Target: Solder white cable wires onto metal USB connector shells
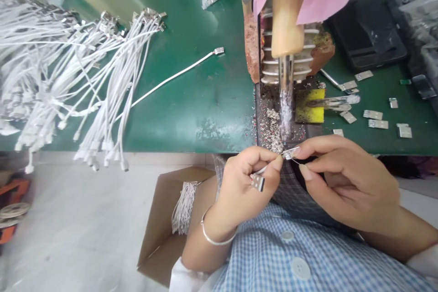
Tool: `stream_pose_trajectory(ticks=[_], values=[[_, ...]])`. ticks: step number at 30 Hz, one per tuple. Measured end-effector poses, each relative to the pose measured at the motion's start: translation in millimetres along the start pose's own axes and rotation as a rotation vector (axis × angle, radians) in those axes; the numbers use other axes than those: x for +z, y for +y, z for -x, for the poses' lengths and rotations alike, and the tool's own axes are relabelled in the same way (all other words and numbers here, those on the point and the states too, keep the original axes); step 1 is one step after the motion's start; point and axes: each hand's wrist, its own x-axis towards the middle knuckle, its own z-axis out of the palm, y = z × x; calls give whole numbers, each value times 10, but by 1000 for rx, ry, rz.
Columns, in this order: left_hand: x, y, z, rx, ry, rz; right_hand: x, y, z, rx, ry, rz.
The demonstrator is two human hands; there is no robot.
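My left hand [251, 182] pinches a short white USB cable [262, 170] near its end. A metal USB plug [258, 182] sticks out below those fingers. At the fingertips, a second metal USB connector [290, 153] lies between both hands. My right hand [349, 182] has its index finger on that connector, its thumb just below a thin strand or wire. Directly above the hands, a soldering iron [286, 96] with a wooden handle points down in its coil stand, its tip whitened. Silvery solder crumbs [270, 130] lie beside the tip.
White cables [116, 82] are heaped at the left of the green table [191, 100]; one cable [174, 75] lies apart. A yellow sponge [316, 107], loose USB shells [378, 124] and a black phone [369, 27] lie right. Below stands a cardboard box [153, 228] holding cables.
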Motion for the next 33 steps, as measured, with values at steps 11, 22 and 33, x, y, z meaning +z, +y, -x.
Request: stream_pose_trajectory(ticks=[11,22,33], values=[[-15,91,-56,18,12,-40,14,-15,-56,37,39,-38],[-76,101,-10,-23,-53,-47,-22,-4,-47,102,19,-136],[-45,25,74,-106,-53,115,16,-47,2,55,46,-79]])
